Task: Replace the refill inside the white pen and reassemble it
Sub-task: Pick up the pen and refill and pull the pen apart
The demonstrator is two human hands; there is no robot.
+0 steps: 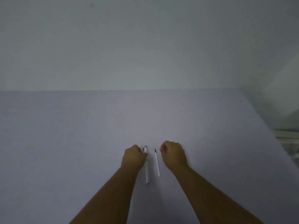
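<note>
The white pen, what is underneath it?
The white pen lies on the pale table. The left hand covers part of its upper barrel, so that stretch is hidden.

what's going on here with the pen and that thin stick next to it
A person is working at a pale table with bare hands. The left hand rests against the upper part of a white pen lying flat; whether it grips it is unclear. A thin refill lies loose just right of the pen, apart from it. The right hand, loosely curled, sits beside the refill without touching it. The pen looks whole.
</note>
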